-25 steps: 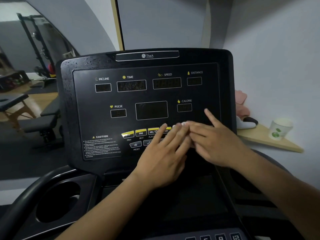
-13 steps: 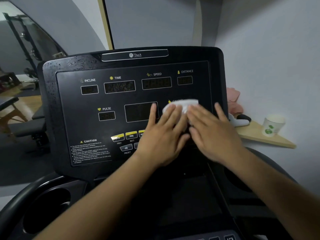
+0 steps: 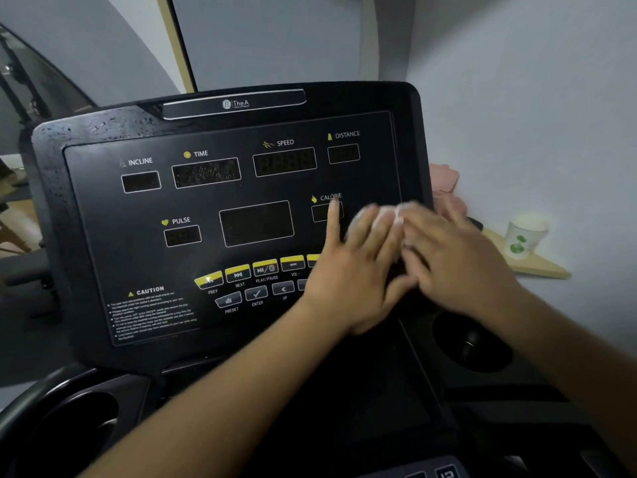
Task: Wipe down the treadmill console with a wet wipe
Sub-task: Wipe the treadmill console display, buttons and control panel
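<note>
The black treadmill console (image 3: 220,208) fills the middle of the view, with dark display windows and a row of yellow buttons. Both hands lie flat on its right part. My left hand (image 3: 358,270) presses with straight fingers, its thumb up at the CALORIE window. My right hand (image 3: 458,260) lies beside it, fingers spread toward the console's right edge. A white wet wipe (image 3: 389,215) shows blurred under the fingertips of both hands, mostly hidden.
A paper cup (image 3: 524,234) with a green mark stands on a wooden corner shelf (image 3: 537,267) to the right, by the wall. Something pink (image 3: 446,181) sits behind the console's right edge. Round cup holders (image 3: 82,419) flank the tray below the console.
Both hands have slid the wipe up from the button row to beside the CALORIE window, then rightward toward the console's right edge. The view has drifted, so the console sits further left.
</note>
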A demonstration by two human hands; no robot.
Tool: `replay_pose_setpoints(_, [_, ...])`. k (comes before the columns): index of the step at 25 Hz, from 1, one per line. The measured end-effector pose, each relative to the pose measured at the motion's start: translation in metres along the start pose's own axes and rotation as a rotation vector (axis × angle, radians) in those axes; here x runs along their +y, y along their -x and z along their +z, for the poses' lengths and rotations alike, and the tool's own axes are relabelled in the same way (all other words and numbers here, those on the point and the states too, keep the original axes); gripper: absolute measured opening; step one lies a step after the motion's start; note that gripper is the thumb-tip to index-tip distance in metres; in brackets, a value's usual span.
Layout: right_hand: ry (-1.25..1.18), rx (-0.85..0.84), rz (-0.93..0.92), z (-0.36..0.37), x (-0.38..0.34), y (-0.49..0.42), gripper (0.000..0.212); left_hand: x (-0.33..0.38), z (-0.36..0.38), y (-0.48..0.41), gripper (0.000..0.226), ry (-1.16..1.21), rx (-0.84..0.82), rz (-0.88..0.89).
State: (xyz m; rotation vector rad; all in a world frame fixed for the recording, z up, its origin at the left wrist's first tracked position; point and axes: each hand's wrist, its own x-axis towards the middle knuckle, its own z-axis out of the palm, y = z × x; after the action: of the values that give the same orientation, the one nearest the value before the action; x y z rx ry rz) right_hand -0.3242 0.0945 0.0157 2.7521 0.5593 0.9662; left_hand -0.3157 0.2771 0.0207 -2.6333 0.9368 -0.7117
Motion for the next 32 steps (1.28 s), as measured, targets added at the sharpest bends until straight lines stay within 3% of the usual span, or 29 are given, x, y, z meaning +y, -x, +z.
replay_pose_setpoints(4, [-0.053,0.134,0.126,-0.002,0.018,-0.018,0.047,-0.002,-0.007,-0.037,0.075,0.048,0.015,-0.044])
replay_pose_setpoints(10, [-0.273,0.058,0.173,0.019,-0.031,0.074,0.055,0.039,0.022,0.031,0.076,0.105,-0.071,0.13])
replay_pose_setpoints(13, [-0.239,-0.006,0.244,0.005,-0.002,0.026,0.055,0.017,0.001,-0.019,0.072,0.013,0.024,0.03])
replay_pose_setpoints(17, [-0.406,-0.038,0.397,0.001,0.019,-0.01,0.067,0.005,-0.015,-0.053,0.064,0.065,0.022,-0.072])
replay_pose_setpoints(23, [-0.319,0.002,0.167,0.016,-0.034,0.069,0.056,0.038,0.007,0.023,0.06,0.096,0.015,-0.015])
replay_pose_setpoints(29, [-0.129,-0.005,0.139,0.005,-0.011,0.014,0.045,0.023,-0.008,-0.021,0.051,-0.042,0.175,-0.101])
replay_pose_setpoints(32, [-0.069,0.01,0.064,0.007,-0.028,0.024,0.041,0.023,0.002,0.002,0.045,0.002,0.188,-0.094])
